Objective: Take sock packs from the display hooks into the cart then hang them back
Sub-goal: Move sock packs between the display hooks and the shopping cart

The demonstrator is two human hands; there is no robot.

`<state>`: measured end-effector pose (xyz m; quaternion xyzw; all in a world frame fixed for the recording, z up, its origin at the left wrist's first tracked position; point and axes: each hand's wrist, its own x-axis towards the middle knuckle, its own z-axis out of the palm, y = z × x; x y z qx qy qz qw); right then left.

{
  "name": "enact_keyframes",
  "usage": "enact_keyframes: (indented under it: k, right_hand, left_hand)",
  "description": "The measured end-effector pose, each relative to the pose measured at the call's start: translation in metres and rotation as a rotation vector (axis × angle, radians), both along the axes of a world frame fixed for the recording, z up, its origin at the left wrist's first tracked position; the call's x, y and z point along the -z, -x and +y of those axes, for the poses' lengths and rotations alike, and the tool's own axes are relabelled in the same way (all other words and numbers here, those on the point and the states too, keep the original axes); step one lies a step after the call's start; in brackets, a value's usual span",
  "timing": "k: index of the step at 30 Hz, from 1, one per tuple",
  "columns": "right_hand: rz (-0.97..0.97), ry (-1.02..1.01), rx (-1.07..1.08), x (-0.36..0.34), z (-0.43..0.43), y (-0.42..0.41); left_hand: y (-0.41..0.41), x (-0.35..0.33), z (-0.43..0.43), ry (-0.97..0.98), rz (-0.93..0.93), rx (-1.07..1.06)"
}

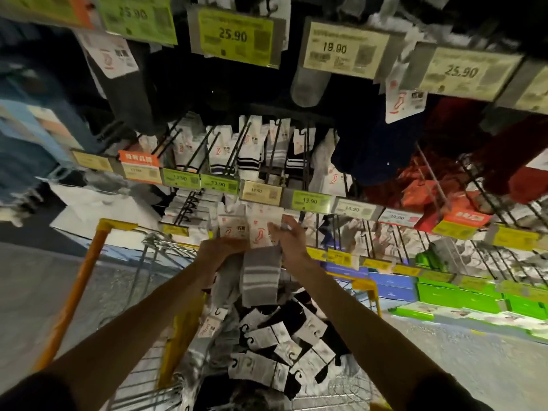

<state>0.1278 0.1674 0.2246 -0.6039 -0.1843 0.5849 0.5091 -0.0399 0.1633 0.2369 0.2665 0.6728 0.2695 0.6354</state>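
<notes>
— Yellow-framed wire cart [100, 256] fills the lower centre, a heap of black and white sock packs [281, 336] inside. What crowds the space above it?
— Display hooks [189, 204] and price labels [310, 200], mid-frame, just beyond the hands.
— And the hands?
— Both arms reach up over the cart. The left hand [222, 247] has its grip curled round a grey striped sock pack [261, 280]; the right hand [289, 235] pinches its header card [258, 232].
</notes>
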Motion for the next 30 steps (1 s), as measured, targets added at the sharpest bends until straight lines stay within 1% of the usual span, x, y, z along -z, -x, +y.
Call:
enact_keyframes:
  k: [4,7,10,14,17,22,26,30]
  right_hand:
    - [0.021,0.002,-0.018,0.004,0.022,0.008]
    - [0.018,0.029,0.009,0.005,0.033,0.003]
    - [0.016,-0.028,0.007,0.005,0.037,-0.002]
    - [0.011,-0.008,0.030,0.002,0.042,-0.002]
    - [-0.004,0.019,-0.002,0.007,0.046,0.002]
    - [-0.033,-0.020,-0.064,0.011,0.052,0.009]
    - [-0.097,-0.017,-0.023,0.013,0.055,0.012]
    - [-0.110,0.052,0.041,0.011,0.050,0.010]
  left_hand:
    - [0.001,0.009,0.020,-0.015,0.078,0.033]
    - [0.001,0.018,0.031,-0.027,0.023,0.055]
    - [0.001,0.026,0.039,-0.063,-0.024,0.099]
    - [0.003,0.033,0.048,-0.093,-0.070,0.136]
    - [0.011,0.039,0.052,-0.089,-0.105,0.140]
    - [0.027,0.051,0.062,-0.064,-0.106,0.150]
    - [0.031,0.048,0.069,-0.087,-0.111,0.197]
    - [0.026,0.041,0.067,-0.109,-0.129,0.235]
